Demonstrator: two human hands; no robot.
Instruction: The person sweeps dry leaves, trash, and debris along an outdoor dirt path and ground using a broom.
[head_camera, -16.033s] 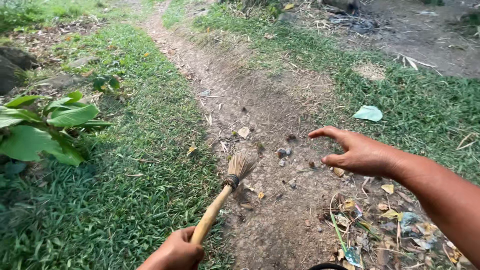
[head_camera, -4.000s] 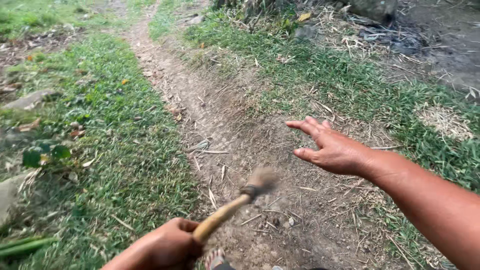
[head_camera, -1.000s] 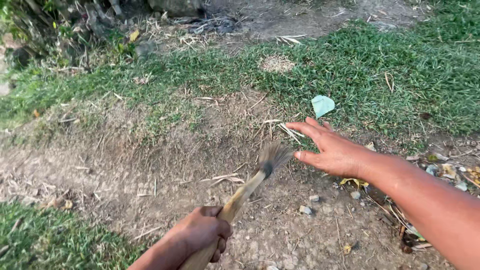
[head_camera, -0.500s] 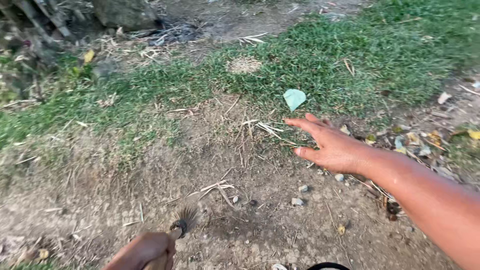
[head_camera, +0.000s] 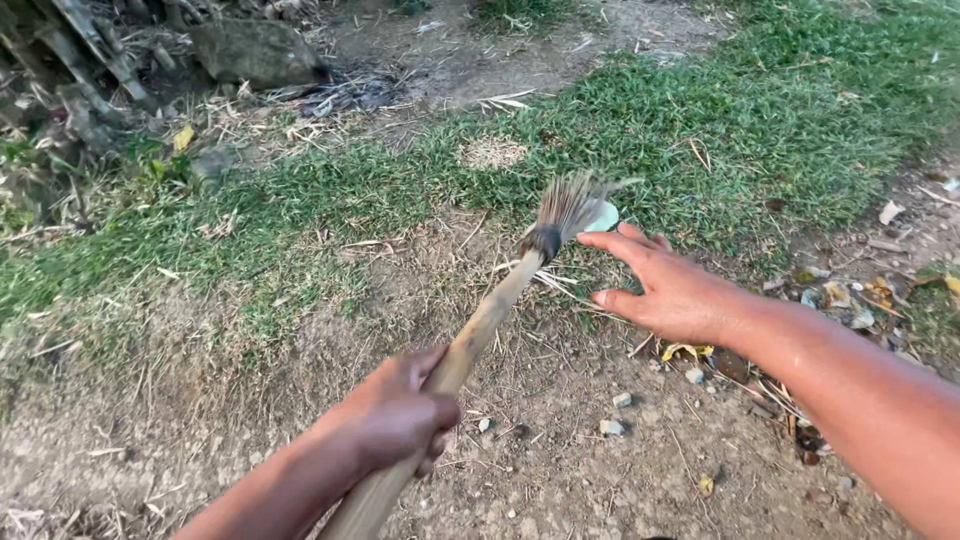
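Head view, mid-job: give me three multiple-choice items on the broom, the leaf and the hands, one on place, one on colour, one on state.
1. Where is the bristle head of the bamboo-handled stiff-fibre broom?
A. Over the edge of the grass, beside the pale green fallen leaf
B. Flat on the large grey rock
C. Under the person's foot

2. What colour is the broom handle?
A. Bright blue
B. Tan yellow
C. Black

3. What state is the right hand in?
A. Closed on the handle
B. Holding a stone
C. Open, fingers spread, holding nothing

Answers:
1 A, the bristles meet the leaf at the grass border.
2 B, the bare handle reads tan in the left hand, which grips it.
3 C, the palm is flat with nothing in it, just right of the bristles.
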